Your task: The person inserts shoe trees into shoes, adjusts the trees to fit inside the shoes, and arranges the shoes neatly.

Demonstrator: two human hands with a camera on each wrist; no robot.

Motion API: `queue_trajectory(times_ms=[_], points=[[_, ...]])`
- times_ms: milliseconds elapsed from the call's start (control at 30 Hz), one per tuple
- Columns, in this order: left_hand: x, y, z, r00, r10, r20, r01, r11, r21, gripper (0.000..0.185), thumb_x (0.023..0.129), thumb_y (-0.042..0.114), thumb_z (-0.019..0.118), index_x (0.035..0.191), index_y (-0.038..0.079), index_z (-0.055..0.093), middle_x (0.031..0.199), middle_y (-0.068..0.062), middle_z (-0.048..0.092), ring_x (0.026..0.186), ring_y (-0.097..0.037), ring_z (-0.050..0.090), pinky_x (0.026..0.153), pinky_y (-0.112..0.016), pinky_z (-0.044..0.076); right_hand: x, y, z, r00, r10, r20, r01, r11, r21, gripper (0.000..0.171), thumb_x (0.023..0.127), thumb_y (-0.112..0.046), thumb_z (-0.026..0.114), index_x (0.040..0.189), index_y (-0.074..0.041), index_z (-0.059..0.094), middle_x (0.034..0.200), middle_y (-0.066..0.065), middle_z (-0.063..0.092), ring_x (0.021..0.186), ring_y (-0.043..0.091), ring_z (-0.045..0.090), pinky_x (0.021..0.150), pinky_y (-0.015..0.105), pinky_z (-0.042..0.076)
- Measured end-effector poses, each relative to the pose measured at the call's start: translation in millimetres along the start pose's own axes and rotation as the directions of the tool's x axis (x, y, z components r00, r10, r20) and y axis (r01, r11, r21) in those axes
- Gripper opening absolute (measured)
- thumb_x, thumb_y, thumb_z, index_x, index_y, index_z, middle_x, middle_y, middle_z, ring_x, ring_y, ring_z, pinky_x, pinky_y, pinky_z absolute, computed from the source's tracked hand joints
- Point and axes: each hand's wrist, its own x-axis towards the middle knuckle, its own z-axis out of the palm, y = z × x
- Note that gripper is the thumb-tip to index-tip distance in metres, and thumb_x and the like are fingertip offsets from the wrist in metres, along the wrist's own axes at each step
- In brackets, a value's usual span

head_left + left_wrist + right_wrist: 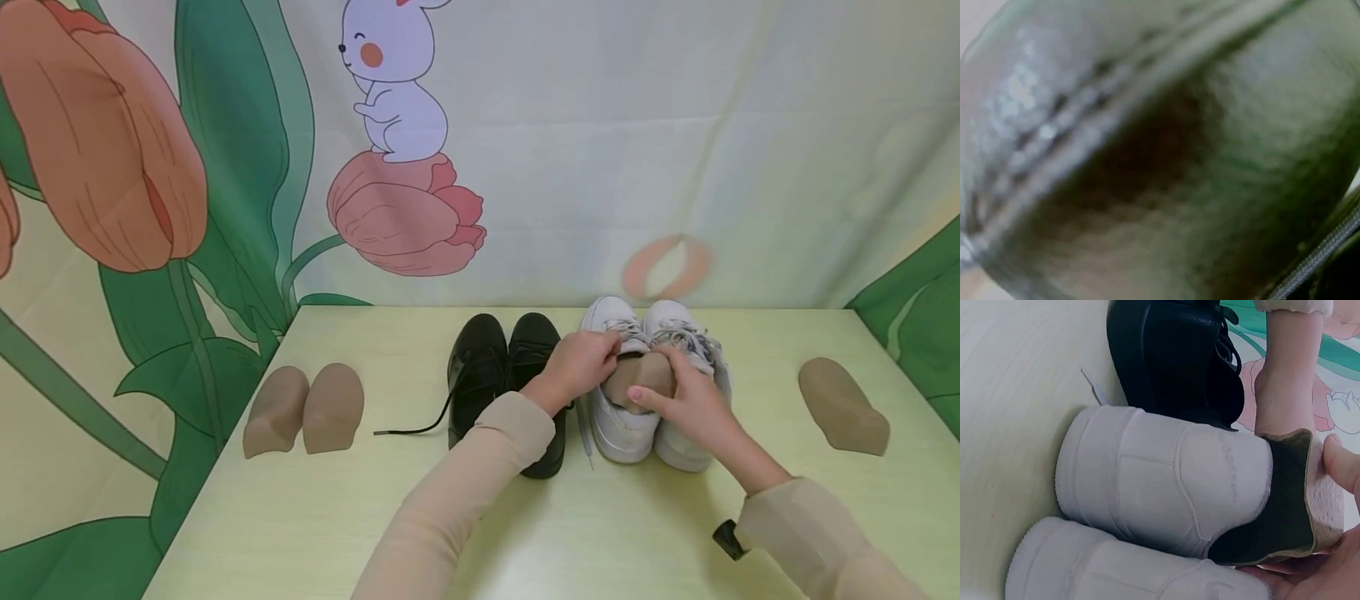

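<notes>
Two hands meet over a pair of white sneakers at the centre right of the head view, on a pale green counter [315, 517]. The left hand [581, 362] curls its fingers over the top of the left white sneaker [617, 417], gripping it near the tongue, while the right hand [686, 404] wraps its fingers around a tan shoe insert [637, 379] that sits partly inside that sneaker's opening. In the right wrist view the insert [1319, 500] pokes out of the heel opening of the sneaker [1160, 475], with the right hand's fingertips [1341, 462] pressed on its pale end. The second white sneaker [686, 350] stands just beside the first, touching it. Counted across the counter: two white sneakers, two black lace-up shoes [502, 367] standing side by side just left of them with one lace trailing toward the lower left, and four tan inserts in all, namely the one in hand, a pair [303, 410] lying together at the left of the frame, and a single one [843, 406] lying alone at the far right. The left wrist view is a close blur and shows nothing that can be told apart. Behind the counter hangs a backdrop [397, 125] printed with a rabbit and tulips.
</notes>
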Motion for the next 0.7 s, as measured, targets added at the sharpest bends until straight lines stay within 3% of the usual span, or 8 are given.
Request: queue_trajectory(times_ms=[467, 700], points=[[3.5, -4.7, -1.0, 0.997, -0.065, 0.033, 0.069, 0.989, -0.129, 0.006, 0.083, 0.016, 0.054, 0.083, 0.017, 0.06, 0.072, 0.007, 0.058, 0.063, -0.008, 0.05, 0.058, -0.017, 0.038, 6, -7, 4, 0.998, 0.062, -0.007, -0.062, 0.995, -0.08, 0.081, 0.079, -0.05, 0.057, 0.133, 0.003, 0.03, 0.129, 0.03, 0.04, 0.114, 0.046, 0.041, 0.087, 0.057, 0.036], [4.6, -4.7, -0.5, 0.996, -0.073, 0.047, 0.078, 0.988, -0.136, 0.007, 0.084, 0.018, 0.055, 0.085, 0.018, 0.062, 0.076, 0.007, 0.06, 0.064, -0.007, 0.05, 0.059, -0.017, 0.039, 10, -6, 6, 0.996, 0.086, 0.015, -0.085, 0.995, -0.059, 0.079, 0.08, -0.047, 0.058, 0.135, 0.002, 0.027, 0.133, 0.028, 0.036, 0.118, 0.045, 0.037, 0.089, 0.056, 0.035]])
